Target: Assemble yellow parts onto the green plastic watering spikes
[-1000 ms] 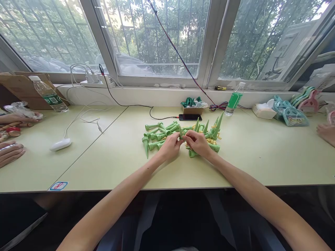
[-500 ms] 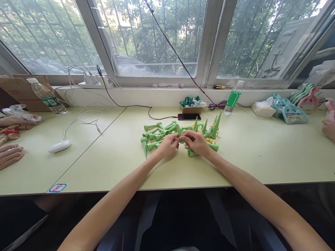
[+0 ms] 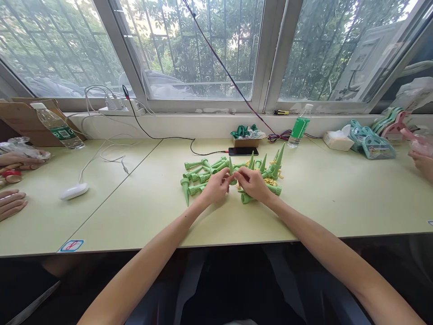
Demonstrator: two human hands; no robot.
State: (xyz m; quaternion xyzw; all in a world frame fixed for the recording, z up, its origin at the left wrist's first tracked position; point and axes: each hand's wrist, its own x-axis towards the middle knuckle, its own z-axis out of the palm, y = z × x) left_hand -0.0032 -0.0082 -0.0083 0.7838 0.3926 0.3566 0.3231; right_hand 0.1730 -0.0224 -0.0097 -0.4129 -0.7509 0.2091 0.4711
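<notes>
My left hand [image 3: 216, 186] is closed around a green plastic plant watering spike [image 3: 231, 166], which stands with its tip up. The fingers of my right hand [image 3: 252, 183] are pinched together against the spike's near collar; what lies between them is hidden. Left of my hands lies a pile of similar green spikes [image 3: 194, 176], mostly on their sides. To the right, several spikes [image 3: 279, 162] point upward among small yellow plastic pieces [image 3: 270, 181]. One spike [image 3: 246, 197] lies partly under my right hand.
Behind the pile lie a black phone [image 3: 242, 151] on a cable and a small box [image 3: 246, 142]. A water bottle [image 3: 299, 126] and a tissue box [image 3: 338, 140] stand farther right. Left is a white corded device [image 3: 74, 191]. Other people's hands [image 3: 11, 205] show at both sides.
The spike between my hands has tilted from leaning left to nearly upright. My hands stay in about the same place. The person at right has moved a hand with a pink item inward.
</notes>
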